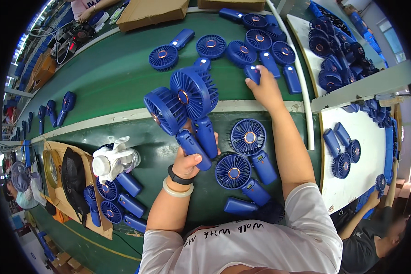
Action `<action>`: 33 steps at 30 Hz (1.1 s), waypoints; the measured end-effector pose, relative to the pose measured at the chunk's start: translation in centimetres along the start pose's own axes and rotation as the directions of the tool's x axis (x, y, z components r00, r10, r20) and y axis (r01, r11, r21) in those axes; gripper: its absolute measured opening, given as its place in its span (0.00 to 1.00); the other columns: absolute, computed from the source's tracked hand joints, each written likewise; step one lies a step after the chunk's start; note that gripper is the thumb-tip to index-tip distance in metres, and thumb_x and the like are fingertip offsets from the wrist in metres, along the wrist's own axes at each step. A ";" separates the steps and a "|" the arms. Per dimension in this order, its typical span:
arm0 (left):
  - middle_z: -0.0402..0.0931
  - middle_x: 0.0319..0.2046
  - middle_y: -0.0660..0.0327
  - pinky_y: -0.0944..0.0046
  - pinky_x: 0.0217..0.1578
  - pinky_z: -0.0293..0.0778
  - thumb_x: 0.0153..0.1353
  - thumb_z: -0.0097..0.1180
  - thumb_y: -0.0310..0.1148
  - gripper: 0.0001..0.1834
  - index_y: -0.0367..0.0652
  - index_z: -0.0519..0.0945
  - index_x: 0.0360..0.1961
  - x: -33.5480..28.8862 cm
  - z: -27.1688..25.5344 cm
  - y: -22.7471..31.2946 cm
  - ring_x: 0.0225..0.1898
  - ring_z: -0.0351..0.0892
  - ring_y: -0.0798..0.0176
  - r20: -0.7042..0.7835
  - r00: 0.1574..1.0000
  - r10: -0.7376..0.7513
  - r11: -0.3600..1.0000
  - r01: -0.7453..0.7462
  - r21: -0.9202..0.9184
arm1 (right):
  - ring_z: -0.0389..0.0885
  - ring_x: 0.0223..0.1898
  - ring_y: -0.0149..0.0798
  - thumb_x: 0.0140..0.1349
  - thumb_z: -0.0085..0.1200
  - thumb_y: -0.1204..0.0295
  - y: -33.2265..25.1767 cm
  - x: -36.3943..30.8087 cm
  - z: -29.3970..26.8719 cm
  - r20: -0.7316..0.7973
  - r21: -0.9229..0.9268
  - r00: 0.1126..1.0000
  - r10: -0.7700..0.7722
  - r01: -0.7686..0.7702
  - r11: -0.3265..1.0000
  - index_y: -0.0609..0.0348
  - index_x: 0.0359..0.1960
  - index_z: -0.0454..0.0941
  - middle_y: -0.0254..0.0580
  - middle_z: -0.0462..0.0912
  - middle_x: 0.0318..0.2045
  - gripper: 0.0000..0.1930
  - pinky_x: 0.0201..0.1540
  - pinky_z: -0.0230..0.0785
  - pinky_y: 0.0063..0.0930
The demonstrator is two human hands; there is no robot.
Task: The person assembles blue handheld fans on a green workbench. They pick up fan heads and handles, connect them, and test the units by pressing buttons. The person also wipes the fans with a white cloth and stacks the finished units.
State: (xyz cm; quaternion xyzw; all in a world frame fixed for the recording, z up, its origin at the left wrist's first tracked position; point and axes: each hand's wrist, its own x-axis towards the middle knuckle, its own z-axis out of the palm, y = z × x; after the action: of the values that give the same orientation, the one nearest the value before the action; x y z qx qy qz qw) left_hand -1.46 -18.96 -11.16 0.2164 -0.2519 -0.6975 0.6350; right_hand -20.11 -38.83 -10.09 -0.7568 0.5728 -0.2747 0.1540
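Note:
Two blue handheld fans [194, 91] are gripped together by their handles in my left hand [188, 163], heads up, above the green bench. My right hand [266, 89] reaches to the green belt, its fingers closed on the handle of another handheld fan [242, 53]. Several more blue fans [259, 39] lie close together around that one. Nearer me on the bench, a fan [248, 137] and a second fan [233, 171] lie flat, their handles pointing to the lower right. A fan handle [239, 206] shows by my shirt, its head in shadow.
Left of me are a white-wrapped bottle [106, 165], more fans [110, 211] and a cardboard tray [55, 150]. A white pipe [308, 114] runs along the right side. Beyond it, a white table [351, 182] bears fans, with a co-worker's hand [373, 199] holding one.

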 end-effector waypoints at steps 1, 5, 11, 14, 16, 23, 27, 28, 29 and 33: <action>0.64 0.49 0.49 0.50 0.42 0.74 0.43 0.64 0.34 0.45 0.59 0.54 0.62 0.0 0.2 0.0 0.49 0.68 0.52 -0.022 1.000 -0.002 1.000 0.003 0.019 | 0.75 0.41 0.46 0.58 0.51 0.63 0.2 -0.2 -0.6 0.315 0.642 0.928 0.197 -0.362 0.676 0.63 0.53 0.67 0.53 0.75 0.42 0.23 0.38 0.72 0.36; 0.63 0.53 0.49 0.47 0.46 0.76 0.43 0.64 0.28 0.51 0.53 0.48 0.66 -0.1 0.3 -0.1 0.50 0.71 0.53 -0.069 0.998 -0.004 0.998 0.000 -0.063 | 0.73 0.35 0.42 0.62 0.40 0.58 -1.7 -3.5 -3.2 0.468 0.663 0.770 -0.434 -0.631 -0.403 0.60 0.59 0.60 0.51 0.72 0.43 0.27 0.34 0.71 0.34; 0.63 0.53 0.49 0.47 0.45 0.77 0.42 0.64 0.28 0.51 0.54 0.47 0.66 0.0 0.4 0.1 0.51 0.71 0.52 -0.098 0.995 0.020 0.999 -0.024 -0.035 | 0.70 0.29 0.40 0.64 0.35 0.53 -4.2 -6.3 -5.1 0.357 0.633 0.744 -0.565 -0.637 -0.440 0.60 0.64 0.52 0.52 0.68 0.42 0.31 0.24 0.67 0.29; 0.63 0.52 0.49 0.44 0.46 0.75 0.44 0.63 0.30 0.49 0.54 0.48 0.66 0.1 0.2 0.0 0.52 0.69 0.52 -0.084 0.996 0.039 0.999 -0.038 0.020 | 0.75 0.33 0.41 0.64 0.39 0.51 -3.8 -6.5 -4.2 0.357 0.729 0.798 -0.486 -0.564 -0.389 0.62 0.59 0.58 0.52 0.72 0.41 0.30 0.29 0.72 0.30; 0.63 0.52 0.50 0.41 0.48 0.73 0.45 0.63 0.31 0.47 0.53 0.50 0.65 0.0 0.2 0.0 0.53 0.68 0.53 -0.091 0.994 0.060 0.997 -0.055 0.051 | 0.76 0.34 0.39 0.63 0.45 0.55 -4.3 -6.8 -3.1 0.347 0.769 0.874 -0.339 -0.473 -0.430 0.61 0.57 0.60 0.49 0.73 0.40 0.27 0.32 0.74 0.29; 0.63 0.52 0.54 0.34 0.54 0.65 0.43 0.62 0.27 0.39 0.48 0.61 0.59 -0.2 0.0 -0.5 0.57 0.64 0.53 -0.116 0.992 0.044 0.994 -0.032 0.106 | 0.79 0.36 0.33 0.60 0.55 0.70 -6.0 -7.9 -4.0 0.436 0.899 0.897 -0.069 -0.432 0.065 0.60 0.55 0.62 0.40 0.76 0.39 0.23 0.40 0.74 0.27; 0.60 0.55 0.54 0.34 0.55 0.64 0.41 0.62 0.26 0.40 0.48 0.61 0.59 -0.3 0.0 -0.4 0.61 0.60 0.49 -0.014 0.999 0.051 0.999 -0.051 0.009 | 0.79 0.41 0.36 0.58 0.55 0.73 -5.2 -7.9 -2.8 0.465 0.885 0.872 -0.156 -0.454 0.102 0.62 0.54 0.63 0.42 0.77 0.42 0.23 0.44 0.73 0.28; 0.59 0.55 0.54 0.35 0.54 0.65 0.40 0.62 0.25 0.40 0.47 0.61 0.59 -0.2 0.1 -0.4 0.61 0.59 0.48 0.006 0.999 0.042 0.999 -0.042 -0.029 | 0.80 0.42 0.37 0.57 0.56 0.72 -5.0 -7.9 -2.5 0.484 0.875 0.858 -0.171 -0.474 0.100 0.62 0.55 0.63 0.42 0.77 0.42 0.24 0.45 0.72 0.30; 0.58 0.56 0.54 0.36 0.53 0.67 0.40 0.63 0.24 0.41 0.47 0.61 0.59 -0.1 0.3 -0.4 0.62 0.58 0.48 0.020 0.999 0.040 0.997 -0.039 -0.063 | 0.79 0.42 0.37 0.56 0.56 0.74 -5.2 -7.8 -2.7 0.492 0.871 0.855 -0.163 -0.483 0.091 0.62 0.56 0.63 0.43 0.77 0.42 0.25 0.45 0.73 0.29; 0.52 0.62 0.53 0.37 0.52 0.69 0.39 0.64 0.24 0.43 0.48 0.60 0.60 0.2 0.6 -0.4 0.64 0.52 0.44 0.063 0.997 0.046 0.996 -0.041 -0.084 | 0.79 0.42 0.36 0.56 0.55 0.76 -5.1 -7.9 -2.5 0.441 0.897 0.881 -0.170 -0.430 0.097 0.63 0.55 0.64 0.44 0.78 0.42 0.24 0.46 0.72 0.29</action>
State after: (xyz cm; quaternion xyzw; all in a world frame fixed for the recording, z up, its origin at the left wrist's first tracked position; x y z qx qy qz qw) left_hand -2.20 -19.13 -10.92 0.1618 -0.2478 -0.7000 0.6500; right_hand -19.10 -29.58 -7.19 -0.4405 0.2562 -0.3902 0.7669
